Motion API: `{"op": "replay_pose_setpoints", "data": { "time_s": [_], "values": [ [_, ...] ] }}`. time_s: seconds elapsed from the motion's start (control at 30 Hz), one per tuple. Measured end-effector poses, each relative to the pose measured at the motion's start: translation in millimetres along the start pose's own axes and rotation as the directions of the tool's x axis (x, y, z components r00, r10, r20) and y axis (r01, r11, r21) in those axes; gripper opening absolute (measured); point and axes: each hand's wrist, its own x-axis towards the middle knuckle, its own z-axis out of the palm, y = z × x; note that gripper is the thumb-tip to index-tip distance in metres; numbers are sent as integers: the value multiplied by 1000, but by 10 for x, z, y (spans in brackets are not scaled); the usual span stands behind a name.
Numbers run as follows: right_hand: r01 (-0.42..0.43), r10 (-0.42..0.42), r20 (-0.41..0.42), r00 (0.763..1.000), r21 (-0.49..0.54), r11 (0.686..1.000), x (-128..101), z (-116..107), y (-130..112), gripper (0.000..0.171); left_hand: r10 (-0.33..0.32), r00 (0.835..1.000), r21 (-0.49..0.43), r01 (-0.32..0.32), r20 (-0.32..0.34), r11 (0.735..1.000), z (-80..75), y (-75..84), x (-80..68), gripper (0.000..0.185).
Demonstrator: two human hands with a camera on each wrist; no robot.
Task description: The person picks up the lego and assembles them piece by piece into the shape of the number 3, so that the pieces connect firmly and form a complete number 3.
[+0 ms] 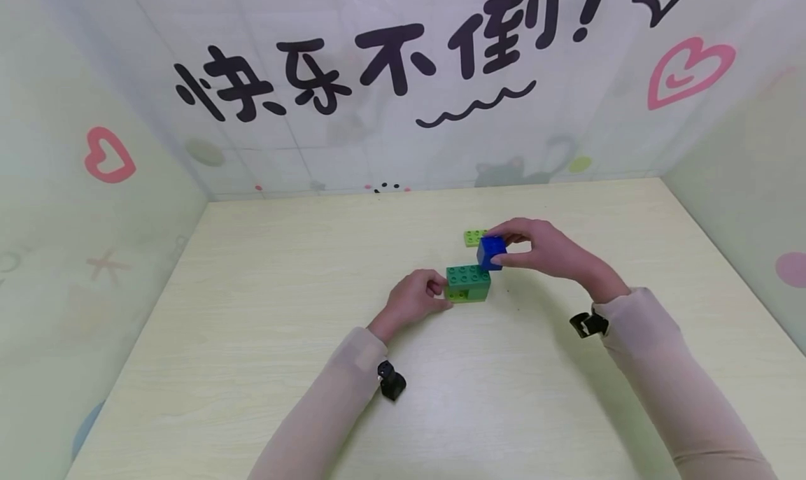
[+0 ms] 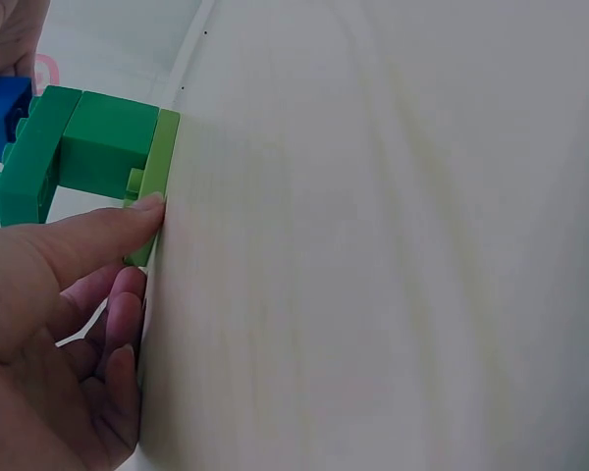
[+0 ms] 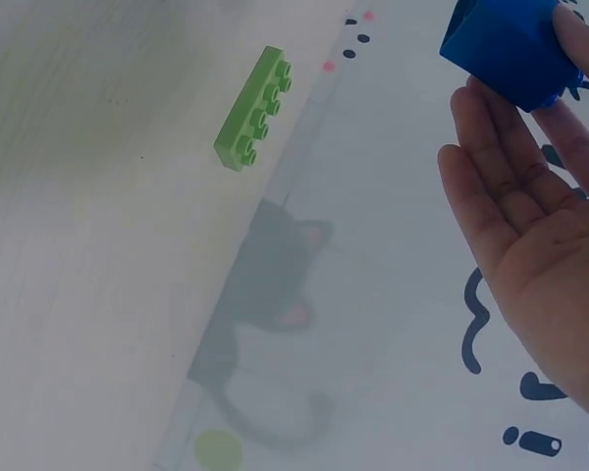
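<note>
Right now my right hand grip pinches the blue brick, hovering at 2 o'clock off the green stack. My left hand pinches the stack's 9 o'clock end on the worktop, long axis 9-to-3.

A flat light-green plastic studded brick lies on the pale wood-grain tabletop. Printed white panels with black characters and pink hearts enclose the tabletop.

Blue brick is up off the table at frame centre, tilted, its lower corner just over the right end of the studded green stack standing below
</note>
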Motion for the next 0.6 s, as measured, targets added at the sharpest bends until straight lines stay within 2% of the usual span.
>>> {"op": "replay_pose_setpoints", "data": {
  "time_s": [0.6],
  "values": [
    [3, -4, 27, 1000, 17, 1000, 35, 105, -56, 45, 9, 1000, 12, -9, -1, 1000, 7, -23, 8, 32]
  ]
}}
